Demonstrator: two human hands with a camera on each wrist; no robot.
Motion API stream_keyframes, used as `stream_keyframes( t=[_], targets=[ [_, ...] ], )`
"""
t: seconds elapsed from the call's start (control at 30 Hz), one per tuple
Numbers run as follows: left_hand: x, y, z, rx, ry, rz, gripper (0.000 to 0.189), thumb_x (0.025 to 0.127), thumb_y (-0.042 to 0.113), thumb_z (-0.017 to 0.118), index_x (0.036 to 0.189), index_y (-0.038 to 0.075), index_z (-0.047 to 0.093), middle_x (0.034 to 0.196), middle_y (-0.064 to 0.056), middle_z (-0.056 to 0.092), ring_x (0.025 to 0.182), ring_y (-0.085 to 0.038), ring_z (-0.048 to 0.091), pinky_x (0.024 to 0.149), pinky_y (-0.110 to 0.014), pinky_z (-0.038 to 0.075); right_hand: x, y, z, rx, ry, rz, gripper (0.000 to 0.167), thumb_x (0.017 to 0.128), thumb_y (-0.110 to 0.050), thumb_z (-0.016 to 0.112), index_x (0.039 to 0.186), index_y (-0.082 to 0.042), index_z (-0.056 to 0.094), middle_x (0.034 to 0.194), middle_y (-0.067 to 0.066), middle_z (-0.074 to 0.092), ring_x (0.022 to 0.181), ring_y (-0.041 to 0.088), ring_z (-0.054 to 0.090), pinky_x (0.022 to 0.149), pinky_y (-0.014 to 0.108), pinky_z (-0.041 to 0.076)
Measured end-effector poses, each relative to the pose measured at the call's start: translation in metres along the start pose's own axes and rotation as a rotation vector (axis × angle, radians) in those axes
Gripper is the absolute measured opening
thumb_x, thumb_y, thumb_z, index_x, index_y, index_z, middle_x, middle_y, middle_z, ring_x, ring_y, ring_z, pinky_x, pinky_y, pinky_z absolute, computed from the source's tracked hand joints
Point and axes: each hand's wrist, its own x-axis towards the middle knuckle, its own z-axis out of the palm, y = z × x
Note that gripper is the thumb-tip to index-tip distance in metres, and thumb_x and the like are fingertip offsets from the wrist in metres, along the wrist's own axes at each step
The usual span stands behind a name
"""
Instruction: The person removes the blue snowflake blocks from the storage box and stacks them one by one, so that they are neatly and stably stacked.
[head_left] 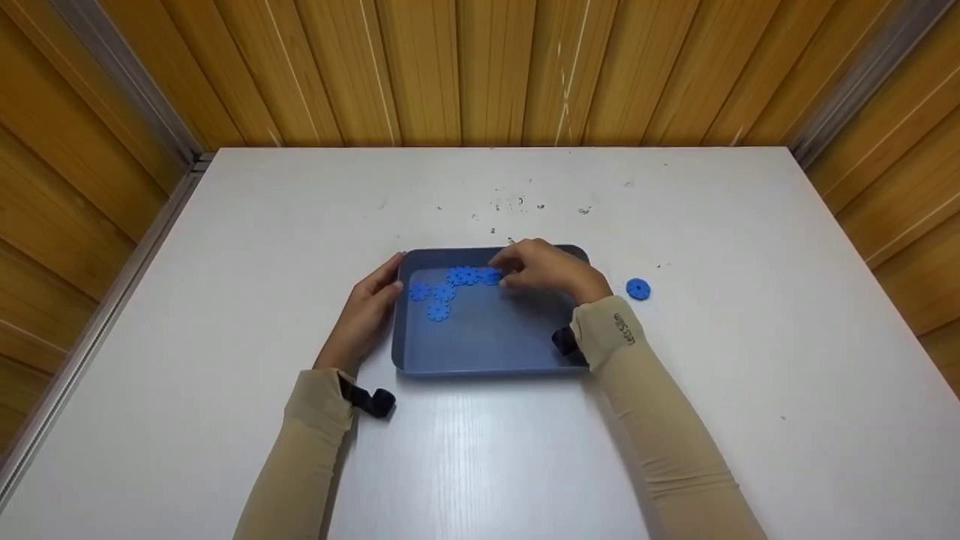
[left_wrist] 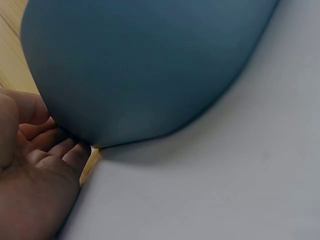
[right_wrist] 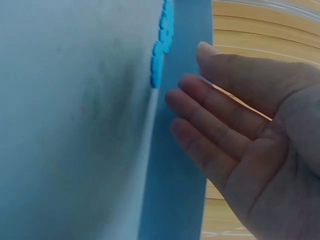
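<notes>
A shallow blue-grey tray (head_left: 487,373) lies on the table. My left hand (head_left: 366,311) holds it by the left wall, the thumb at the rim and the fingers along the outside. In the left wrist view the fingers curl against the tray's outer wall (left_wrist: 140,75). Several blue notched plastic discs (head_left: 439,310) lie inside, toward the back and left. Over the tray's back right, my right hand (head_left: 551,268) has its fingers loosely extended beside the rightmost disc (head_left: 489,276). The right wrist view shows nothing between its fingers (right_wrist: 215,122), apart from the row of discs (right_wrist: 162,35).
One more blue notched disc (head_left: 638,289) lies on the white table (head_left: 225,300), to the right of the tray. Dark marks (head_left: 521,202) spot the tabletop behind the tray. Wood-patterned panels (head_left: 487,75) stand along the table's back and sides.
</notes>
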Motion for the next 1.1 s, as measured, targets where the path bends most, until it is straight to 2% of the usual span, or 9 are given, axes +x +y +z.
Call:
stream_keyframes(
  t=[0.47,0.83,1.1],
  targets=[
    [0.001,-0.001,-0.001,0.014,0.010,-0.012,0.054,0.100,0.004,0.040,0.152,0.013,0.029,0.158,0.000,0.027,0.148,-0.011,0.017,0.121,-0.028,0.016,0.005,-0.002,0.013,0.009,0.030,0.002,0.043,0.087,-0.012,0.068,0.129,-0.006,0.060,0.131,0.011,0.061,0.123,0.027,0.056,0.106,0.040,0.044],
    [0.001,0.000,-0.001,0.016,0.005,-0.007,0.054,0.100,0.005,0.040,0.151,0.014,0.030,0.159,0.003,0.027,0.148,-0.008,0.017,0.121,-0.027,0.015,0.009,-0.003,0.018,0.006,0.065,-0.010,0.038,0.087,-0.006,0.067,0.124,-0.003,0.063,0.124,0.011,0.065,0.113,0.025,0.061,0.098,0.037,0.050],
    [0.002,0.000,-0.002,0.042,-0.001,-0.019,0.053,0.101,0.007,0.040,0.151,0.016,0.030,0.158,0.004,0.027,0.148,-0.007,0.016,0.122,-0.027,0.014,0.013,-0.003,0.023,-0.006,0.076,-0.025,0.038,0.083,-0.001,0.070,0.121,-0.001,0.066,0.116,0.013,0.067,0.104,0.025,0.061,0.093,0.037,0.052]
  ],
)
